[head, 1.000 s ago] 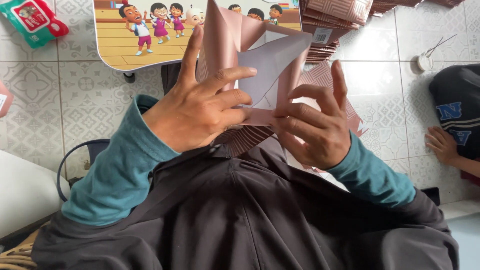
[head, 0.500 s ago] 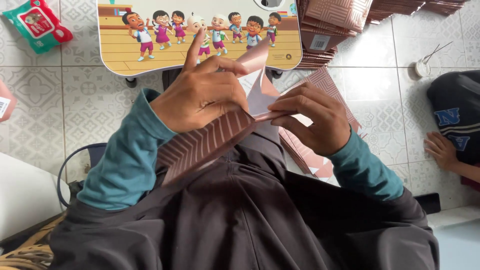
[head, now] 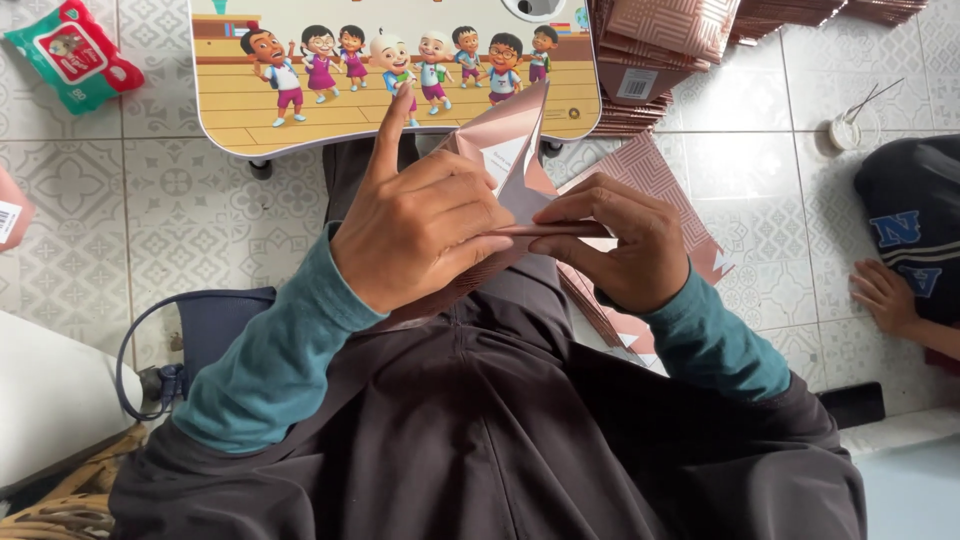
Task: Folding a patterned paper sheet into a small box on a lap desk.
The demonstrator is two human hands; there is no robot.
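Above my lap I hold a pink patterned cardboard sheet (head: pixel 510 150), partly folded, its white inner side showing. My left hand (head: pixel 420 225) grips it from the left with the forefinger pointing up. My right hand (head: pixel 615 240) pinches its folded edge from the right. Both sleeves are teal. More flat sheets of the same pattern (head: pixel 650 185) lie on the floor beneath my right hand.
A small lap table (head: pixel 300 110) with a cartoon picture of children stands ahead on the tiled floor. A stack of pink folded sheets (head: pixel 670 45) sits at the back right. A red-green packet (head: pixel 70 55) lies far left. Another person's hand (head: pixel 885 295) rests at the right.
The sheet was spread open and raised before my hands; it has since been folded flatter and lowered, and my right hand has closed onto its folded edge.
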